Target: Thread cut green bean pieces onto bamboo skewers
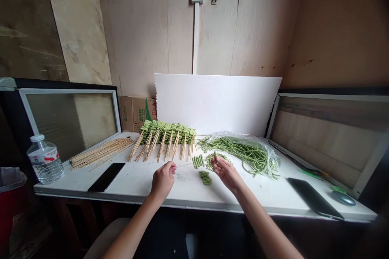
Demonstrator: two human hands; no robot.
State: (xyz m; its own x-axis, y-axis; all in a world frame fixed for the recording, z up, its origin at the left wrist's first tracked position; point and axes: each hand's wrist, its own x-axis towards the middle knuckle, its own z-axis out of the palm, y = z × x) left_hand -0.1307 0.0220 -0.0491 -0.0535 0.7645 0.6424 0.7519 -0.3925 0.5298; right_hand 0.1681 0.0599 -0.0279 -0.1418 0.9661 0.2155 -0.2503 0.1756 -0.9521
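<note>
My left hand (164, 179) is closed around the end of a thin skewer (184, 165) that points right. Cut green bean pieces (198, 161) are threaded side by side near its far end. In my right hand (225, 170), a short bean piece (215, 155) is pinched between thumb and fingers, a little right of the skewered pieces. Loose cut pieces (209, 163) lie behind and under my right fingers, partly hidden. Nearer to me, a small group of cut bean pieces (205, 177) lies on the white table (188, 194).
Finished bean skewers (167, 133) are stacked at the back, sticks toward me. Bare skewers (101, 151) lie left, near a black phone (107, 177) and water bottle (45, 162). Long beans (243, 149) in a plastic bag sit right, then a dark flat device (314, 197) and a mouse (343, 198).
</note>
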